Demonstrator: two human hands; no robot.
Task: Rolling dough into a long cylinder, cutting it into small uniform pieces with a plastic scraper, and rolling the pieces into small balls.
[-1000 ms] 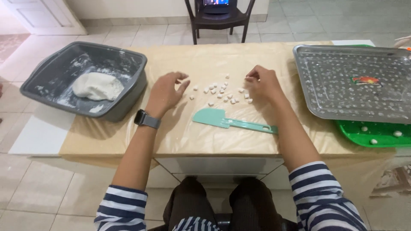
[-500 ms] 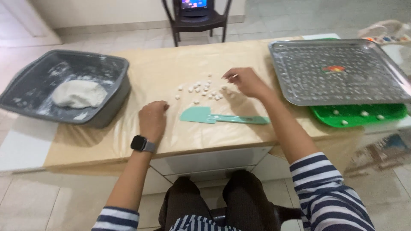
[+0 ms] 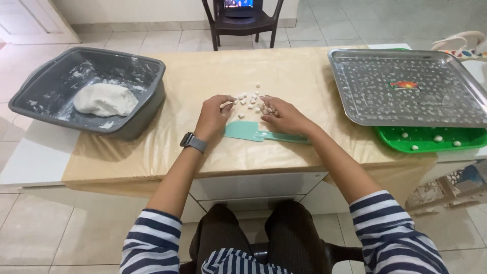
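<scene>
Two hands work a scatter of small white dough pieces (image 3: 251,100) on the worktop (image 3: 167,147): left hand (image 3: 215,115) pinching one, right hand (image 3: 282,114) cupped loosely over others just beyond a teal scraper (image 3: 249,133), best gathered gently inward.

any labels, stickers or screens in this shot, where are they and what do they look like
Screen: on the dark chair beyond the table, top edge of the picture; small rectangle glowing blue, partly cut off.
Sticker: on the steel tray at the table's right end; small, red with some green and yellow.
Smartwatch: on the left wrist; dark face, grey band, display not readable.
</scene>
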